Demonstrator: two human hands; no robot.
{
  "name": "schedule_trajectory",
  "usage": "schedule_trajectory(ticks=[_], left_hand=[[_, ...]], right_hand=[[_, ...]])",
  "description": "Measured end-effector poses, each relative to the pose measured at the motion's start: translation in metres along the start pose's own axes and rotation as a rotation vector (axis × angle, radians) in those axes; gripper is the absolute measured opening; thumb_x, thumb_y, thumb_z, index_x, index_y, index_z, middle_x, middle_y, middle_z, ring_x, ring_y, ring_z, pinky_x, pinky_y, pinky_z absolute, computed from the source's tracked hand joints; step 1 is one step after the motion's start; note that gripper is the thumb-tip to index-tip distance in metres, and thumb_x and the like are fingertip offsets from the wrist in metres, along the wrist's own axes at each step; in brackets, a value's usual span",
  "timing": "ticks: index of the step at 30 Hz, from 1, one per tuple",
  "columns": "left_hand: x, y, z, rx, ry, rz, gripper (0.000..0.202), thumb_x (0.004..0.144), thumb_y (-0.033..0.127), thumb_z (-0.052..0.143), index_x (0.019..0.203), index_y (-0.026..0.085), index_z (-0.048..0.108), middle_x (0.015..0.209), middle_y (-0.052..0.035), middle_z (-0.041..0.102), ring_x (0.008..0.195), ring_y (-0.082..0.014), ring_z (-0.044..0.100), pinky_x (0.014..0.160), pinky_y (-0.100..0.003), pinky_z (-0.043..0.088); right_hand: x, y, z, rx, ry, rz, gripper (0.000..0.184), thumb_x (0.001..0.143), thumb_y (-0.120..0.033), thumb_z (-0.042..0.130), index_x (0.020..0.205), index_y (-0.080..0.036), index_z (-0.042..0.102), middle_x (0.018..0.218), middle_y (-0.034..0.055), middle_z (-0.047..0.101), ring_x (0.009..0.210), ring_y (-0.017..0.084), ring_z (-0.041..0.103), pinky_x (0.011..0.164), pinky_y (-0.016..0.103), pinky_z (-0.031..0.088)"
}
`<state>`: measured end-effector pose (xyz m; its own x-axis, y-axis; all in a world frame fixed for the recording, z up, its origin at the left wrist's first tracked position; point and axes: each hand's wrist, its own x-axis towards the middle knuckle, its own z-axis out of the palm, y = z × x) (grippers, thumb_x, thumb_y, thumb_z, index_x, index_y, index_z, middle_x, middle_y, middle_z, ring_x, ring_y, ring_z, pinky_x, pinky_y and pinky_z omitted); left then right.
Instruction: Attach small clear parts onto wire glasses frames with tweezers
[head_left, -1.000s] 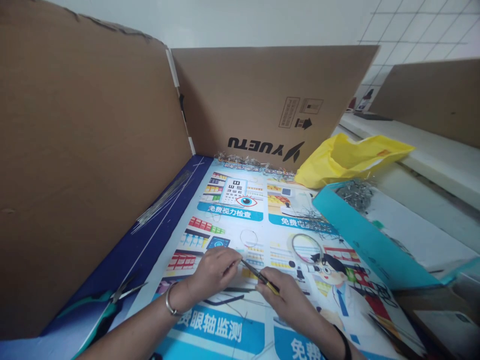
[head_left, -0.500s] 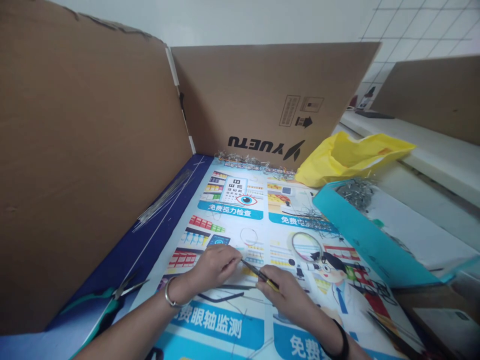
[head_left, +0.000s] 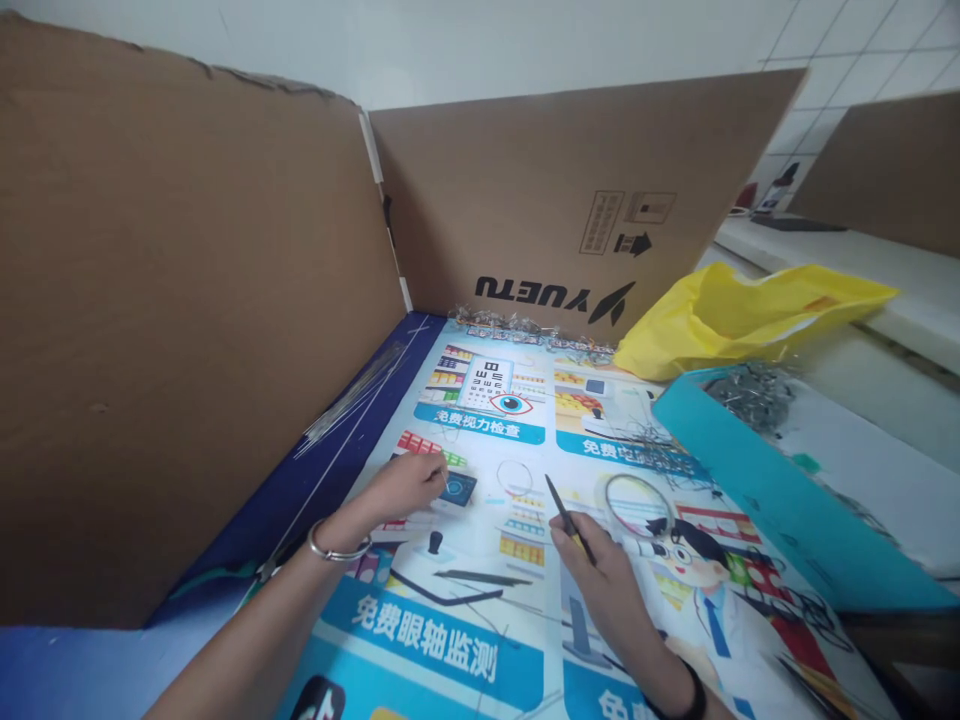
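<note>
My left hand (head_left: 405, 485) is pinched closed over the printed sheet (head_left: 525, 560); a hint of something thin shows at its fingertips, too small to name. To the right, my right hand (head_left: 596, 560) grips a slim dark pointed tool (head_left: 564, 508) with yellow on its handle, its tip angled up and left. The hands are apart. Between them a thin wire ring (head_left: 515, 478) lies on the sheet, and a larger coil of wire (head_left: 639, 503) sits just beyond my right hand. Green-handled pliers (head_left: 225, 573) lie left of my left forearm, partly hidden by it.
Cardboard panels (head_left: 187, 330) stand at the left and back. Straight wires (head_left: 352, 398) lie along the left edge. A turquoise box (head_left: 780, 510) on the right holds a tangle of wire pieces (head_left: 754, 395), near a yellow bag (head_left: 742, 315). More wire bits (head_left: 517, 325) line the back.
My hands were together at the tool's tip and have since moved apart, the left one going left and away, the right one rightward with the tool. The view has shifted slightly.
</note>
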<state>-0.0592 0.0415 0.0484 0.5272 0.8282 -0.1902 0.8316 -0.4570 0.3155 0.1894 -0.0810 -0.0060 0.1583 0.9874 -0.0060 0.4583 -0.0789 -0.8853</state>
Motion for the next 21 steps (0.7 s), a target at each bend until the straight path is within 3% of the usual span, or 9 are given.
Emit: schedule_trajectory(ticks=[7,11,21], left_hand=[[0.009,-0.007,0.002,0.207,-0.102,-0.123,0.022,0.077,0.025,0.043,0.073,0.017,0.063,0.078,-0.0107,0.069,0.075,-0.0259,0.064,0.062,-0.030,0.042],[0.017,-0.011,0.002,0.253,-0.137,-0.185,0.025,0.076,0.026,0.045,0.079,0.015,0.067,0.084,-0.0140,0.070,0.078,-0.0282,0.065,0.064,-0.033,0.046],[0.024,-0.017,0.009,0.264,-0.020,-0.240,0.027,0.082,0.025,0.041,0.095,0.017,0.064,0.090,-0.0146,0.069,0.082,-0.0279,0.065,0.067,-0.034,0.045]], right_hand=[[-0.003,0.003,-0.002,0.006,-0.012,-0.012,0.028,0.081,-0.044,0.050,0.091,-0.021,0.060,0.089,0.0037,0.065,0.085,0.021,0.059,0.073,0.028,0.046],[-0.005,0.004,-0.002,-0.005,-0.011,0.016,0.030,0.080,-0.047,0.050,0.091,-0.021,0.061,0.089,0.0048,0.065,0.084,0.022,0.060,0.072,0.029,0.047],[-0.009,0.012,-0.001,-0.023,-0.037,0.059,0.032,0.079,-0.049,0.052,0.096,-0.023,0.060,0.095,0.0046,0.066,0.089,0.023,0.060,0.071,0.028,0.048]])
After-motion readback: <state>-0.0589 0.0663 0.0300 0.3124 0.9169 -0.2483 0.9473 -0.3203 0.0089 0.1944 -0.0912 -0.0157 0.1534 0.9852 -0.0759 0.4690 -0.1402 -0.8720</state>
